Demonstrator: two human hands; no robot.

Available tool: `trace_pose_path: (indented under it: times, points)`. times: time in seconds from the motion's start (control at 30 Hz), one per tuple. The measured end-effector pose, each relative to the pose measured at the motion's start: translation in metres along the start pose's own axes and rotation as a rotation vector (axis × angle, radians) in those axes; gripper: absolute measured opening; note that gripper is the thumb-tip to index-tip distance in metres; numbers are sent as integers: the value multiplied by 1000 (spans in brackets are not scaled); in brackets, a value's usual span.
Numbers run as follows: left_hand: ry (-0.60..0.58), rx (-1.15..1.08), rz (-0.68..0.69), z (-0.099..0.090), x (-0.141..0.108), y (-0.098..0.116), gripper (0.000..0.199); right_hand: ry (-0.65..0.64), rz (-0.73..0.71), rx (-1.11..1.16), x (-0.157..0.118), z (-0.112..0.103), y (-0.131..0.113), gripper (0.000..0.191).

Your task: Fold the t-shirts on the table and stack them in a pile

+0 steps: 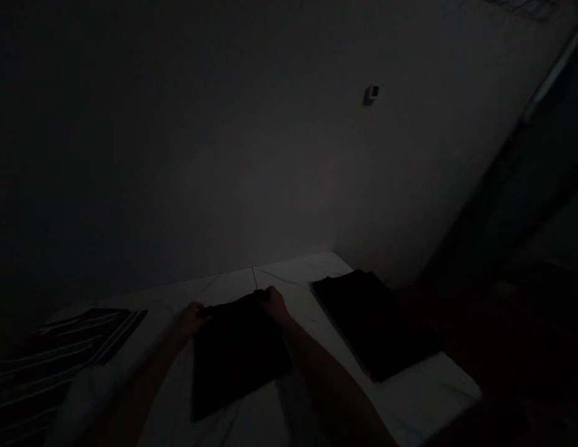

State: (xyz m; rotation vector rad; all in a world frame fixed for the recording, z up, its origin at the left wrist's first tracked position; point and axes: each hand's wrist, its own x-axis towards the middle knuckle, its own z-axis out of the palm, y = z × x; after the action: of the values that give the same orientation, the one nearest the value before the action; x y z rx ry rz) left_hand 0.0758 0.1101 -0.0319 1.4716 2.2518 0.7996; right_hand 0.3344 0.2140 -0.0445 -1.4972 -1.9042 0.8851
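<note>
A black folded cloth point(239, 354), perhaps a garment, lies before me on a white marbled table point(289, 273). My left hand point(192, 318) grips its far left corner, fingers closed over the edge. At the far right corner, my right hand point(275, 304) pinches the same cloth. Its far edge sags slightly between the two hands. The scene is very dark, so folds and details of the cloth do not show.
A second dark folded cloth point(372, 323) lies to the right, near the table's right edge. Dark striped fabric point(84, 338) spreads over the left side. Behind the table rises a grey wall point(270, 155) with a small box point(373, 92) on it.
</note>
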Motion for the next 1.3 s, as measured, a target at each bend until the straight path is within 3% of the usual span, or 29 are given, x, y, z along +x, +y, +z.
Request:
trace_pose_path:
  times: [0.13,0.2,0.3,0.43,0.53,0.63,0.83,0.93,1.03,1.13,1.2,1.3]
  points:
    - [-158,-492,-28,-19,-16,27,56,84,-56,247,-23,-21,10,34]
    - [-242,-495,29,-34,-31,51,57,126,-142,509,-42,-43,17,41]
    - [-241,-383,189,-56,-61,103,47,175,-249,858,-77,-90,33,37]
    - [-209,-310,384,-63,-102,184,40,315,-231,875,-122,-165,59,31]
    - [-238,-368,416,-48,-127,238,40,419,-248,866,-151,-221,81,35]
    - [-331,-473,410,-18,-148,280,44,485,-268,804,-177,-273,106,34]
    - [-638,-757,298,59,-184,335,39,568,-284,617,-225,-365,158,33]
    - [-746,-903,165,84,-195,356,39,538,-312,521,-238,-401,168,33]
    - [-778,-1021,47,98,-191,373,43,474,-345,441,-223,-429,168,32]
    - [-750,-1164,-25,120,-161,384,44,374,-337,376,-170,-442,175,29]
    - [-682,-1247,-50,146,-127,384,40,269,-295,356,-119,-434,190,28]
    - [-541,-1287,-160,200,-68,370,28,133,-100,350,-45,-396,226,28]
